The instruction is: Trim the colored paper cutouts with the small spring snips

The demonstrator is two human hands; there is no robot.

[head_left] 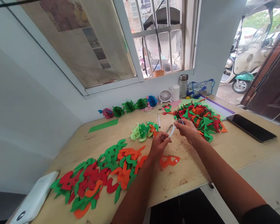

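Note:
My left hand (160, 142) pinches a thin, curved white strip (172, 131) above the middle of the wooden table. Close by on the right, my right hand (186, 129) is closed on small dark-handled scissors (178, 117), which point up and away. The strip's upper end reaches near the fingers of my right hand. Just below the hands lies an orange cut-out piece (169, 161) with a small white patch. Behind my left hand sits a cluster of green and orange pieces with white squares (143, 130).
Curved green, red and orange pieces (91, 179) spread across the left. Scraps (200, 118) pile up at right, beside a black phone (251, 127). Paper flowers (129, 106), a small fan (165, 95) and a glass bottle (183, 86) line the wall. A pen (159, 120) lies mid-table.

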